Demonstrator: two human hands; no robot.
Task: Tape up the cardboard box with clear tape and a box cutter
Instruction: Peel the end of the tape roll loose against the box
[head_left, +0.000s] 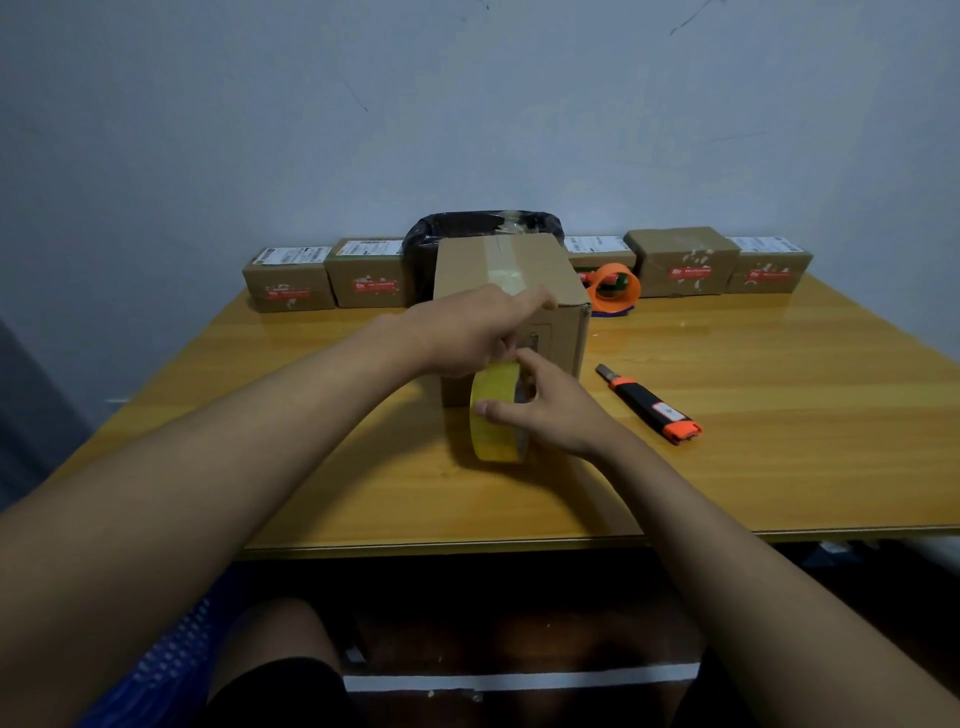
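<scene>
Cardboard box mid-table, tape roll held at its front

Brown cardboard box (511, 291) stands closed at the middle of the yellow wooden table (779, 467), a strip of clear tape (506, 270) running along its top seam toward the near edge. Just in front of it, the roll of yellowish clear tape (496, 415) is held upright on edge, close against the box's front face. The right hand (550, 410) grips the roll, thumb across its near side and fingers curled round the far side and into the core. The left hand (467, 327) lies over the box's near top edge, forefinger stretched along the top, while thumb and remaining fingers pinch at the top of the roll; whether they hold a loose tape end I cannot tell.

Right of the box, lying flat on the table and apart from both hands, is the box cutter (649, 404), black with orange ends. Behind the box's right corner sits an orange tape dispenser (615, 288). A black plastic-wrapped bundle (483, 228) rests directly behind the box. Along the back edge, against the pale wall (467, 104), small labelled cartons stand in a row: two to the left (332, 278) and three to the right (685, 260)
</scene>
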